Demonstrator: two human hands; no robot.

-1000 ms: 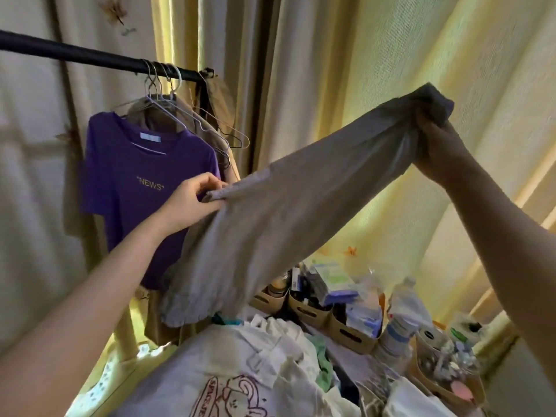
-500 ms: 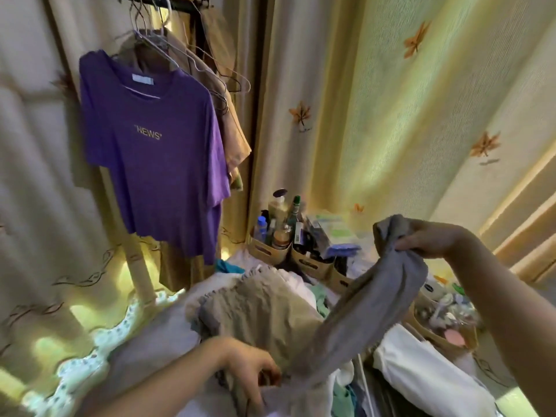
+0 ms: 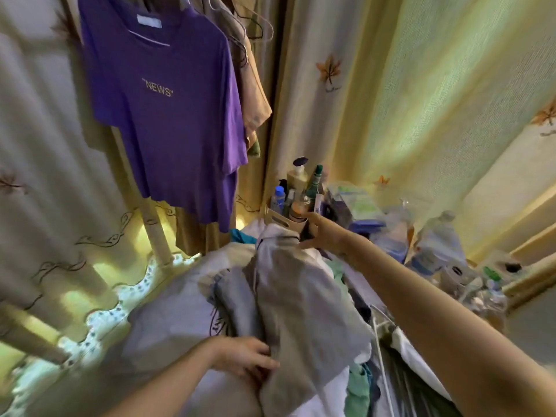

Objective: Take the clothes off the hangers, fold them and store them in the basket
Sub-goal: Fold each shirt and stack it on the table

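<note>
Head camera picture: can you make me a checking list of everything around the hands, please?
Surface: heap of clothes; nothing firm seen beneath it.
Job's things: grey garment lying on the heap; purple T-shirt and tan garment hanging on hangers; basket not seen.
Clutter: box of bottles and water bottle, blurred.
Grippers: left hand on the grey garment's near end, grip unclear; right hand open at its far end.
Cables: nothing seen.
Surroundings: leaf-print curtains.
</note>
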